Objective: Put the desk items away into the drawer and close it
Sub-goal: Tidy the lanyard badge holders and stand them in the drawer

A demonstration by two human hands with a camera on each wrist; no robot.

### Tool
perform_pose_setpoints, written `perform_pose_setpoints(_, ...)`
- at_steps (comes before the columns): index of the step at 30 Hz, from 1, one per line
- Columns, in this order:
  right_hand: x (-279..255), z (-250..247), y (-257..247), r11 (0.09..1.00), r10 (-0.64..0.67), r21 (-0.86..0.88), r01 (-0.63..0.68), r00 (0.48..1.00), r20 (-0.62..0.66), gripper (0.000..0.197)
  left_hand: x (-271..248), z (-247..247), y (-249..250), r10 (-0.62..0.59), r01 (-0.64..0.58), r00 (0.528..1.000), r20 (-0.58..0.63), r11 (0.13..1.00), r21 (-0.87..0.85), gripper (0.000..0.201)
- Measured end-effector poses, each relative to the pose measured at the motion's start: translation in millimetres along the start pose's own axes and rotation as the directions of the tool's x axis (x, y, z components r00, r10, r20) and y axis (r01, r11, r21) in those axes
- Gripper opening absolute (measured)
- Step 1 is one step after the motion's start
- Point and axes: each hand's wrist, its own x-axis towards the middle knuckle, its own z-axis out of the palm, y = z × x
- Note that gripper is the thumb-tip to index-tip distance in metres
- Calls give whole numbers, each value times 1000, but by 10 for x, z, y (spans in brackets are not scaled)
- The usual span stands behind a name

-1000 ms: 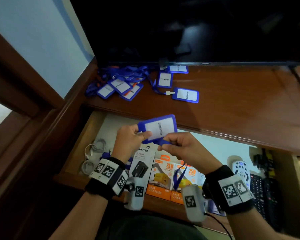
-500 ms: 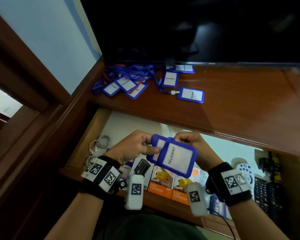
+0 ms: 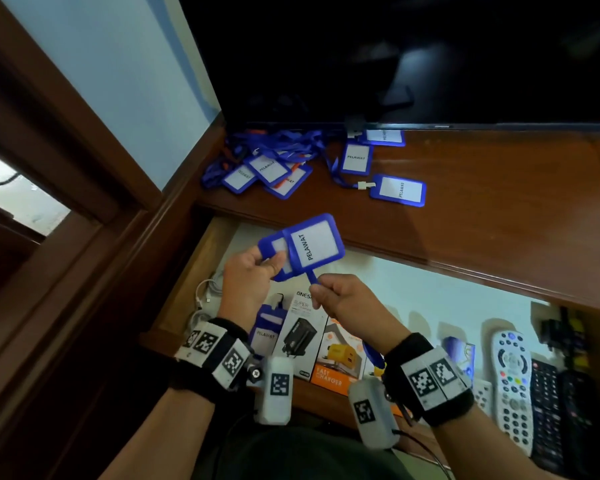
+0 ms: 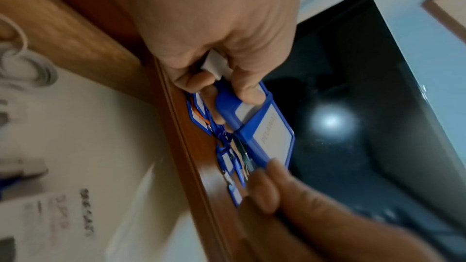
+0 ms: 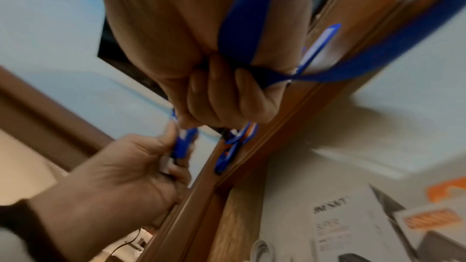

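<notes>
The left hand (image 3: 248,277) pinches two blue badges (image 3: 303,245) mid-frame over the open drawer (image 3: 201,268); the right hand (image 3: 347,299) grips their strap (image 3: 313,277).

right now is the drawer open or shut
Open: the drawer is pulled out below the desk edge, charger boxes visible inside.

head view looking down, wrist views close, sharing badge holders (image 3: 302,245)

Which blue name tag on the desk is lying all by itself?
The blue tag farthest right, with a white clip, lies apart; the others are heaped or overlapping.
</notes>
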Motion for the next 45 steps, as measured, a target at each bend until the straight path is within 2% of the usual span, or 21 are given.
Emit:
perform_pose_setpoints(3, 7, 17, -48, 994, -19, -111, 24, 999, 48, 31, -7, -58, -89, 4, -17, 998, 55, 973, 229, 5)
perform_pose_setpoints(6, 44, -29, -80, 972, -45, -230, 55, 998, 49, 31, 30, -154, -164, -17, -77, 976, 216, 905, 418, 7)
perform_pose_setpoints(8, 88, -75, -77, 958, -51, -279, 62, 997, 49, 31, 47, -217, -173, -76, -118, 934, 350, 857, 501, 11)
perform_pose_setpoints(11, 136, -129, -48, 963, -65, -260, 78, 996, 59, 34, 44, -300, -150, -179, -203, 847, 501, 761, 616, 10)
perform_pose_setpoints(13, 124, -132, -46, 975, -64, -204, 82, 994, 94, 32, 18, -360, -145, -222, -222, 773, 594, 782, 582, 4)
perform_pose_setpoints(15, 114, -119, 12, 997, -36, -66, 43, 994, 104, 32, -10, -430, -153, -204, -176, 728, 654, 867, 466, 6)
perform_pose_setpoints(16, 107, -106, 41, 999, -21, 28, 18, 994, 105, 34, -22, -462, -152, -175, -124, 732, 658, 916, 382, 8)
perform_pose_setpoints(18, 86, -52, 36, 975, -23, 224, 0, 995, 101, 41, -41, -516, -152, -91, -49, 778, 622, 978, 203, 13)
perform_pose_setpoints(20, 56, 20, -23, 931, -37, 365, 5, 996, 80, 37, -53, -522, -153, -14, -19, 827, 563, 998, 53, 15)
perform_pose_setpoints(22, 45, 131, -75, 866, -23, 499, -2, 999, 46, 22, -51, -489, -161, 33, 10, 868, 495, 996, -85, 15)
perform_pose_setpoints(23, 54, 196, -93, 841, -18, 541, -9, 999, 45, 23, -51, -465, -165, 42, 37, 887, 460, 986, -162, 16)
perform_pose_setpoints(26, 149, 383, -96, 846, -11, 533, -25, 998, 64, 18, -44, -413, -191, 88, 46, 930, 358, 936, -350, 23)
perform_pose_setpoints(29, 242, 476, -137, 843, 2, 536, -50, 996, 90, 25, -44, -410, -210, 88, 71, 947, 310, 882, -467, 21)
perform_pose_setpoints(35, 329, 567, -156, 827, 29, 552, -106, 989, 147, 35, 111, -574, -228, -3, 147, 958, 287, 864, -481, 25)
perform_pose_setpoints(38, 385, 555, -70, 882, 87, 456, -119, 992, 92, 34, 248, -732, -213, -16, 134, 944, 330, 931, -338, 21)
perform_pose_setpoints(40, 461, 483, 10, 907, 168, 395, -146, 986, -21, 35, 360, -859, -231, -64, 128, 942, 328, 976, -178, 17)
perform_pose_setpoints(42, 549, 330, 78, 903, 246, 398, -160, 953, -176, 34, 506, -969, -270, -124, 116, 929, 349, 992, 42, 14)
perform_pose_setpoints(43, 589, 231, 99, 900, 282, 406, -163, 925, -254, 32, 593, -1005, -306, -147, 80, 920, 364, 978, 191, 16)
perform_pose_setpoints(45, 674, 20, 120, 899, 327, 411, -152, 858, -396, 29, 773, -1050, -408, -199, -28, 893, 403, 869, 493, 19)
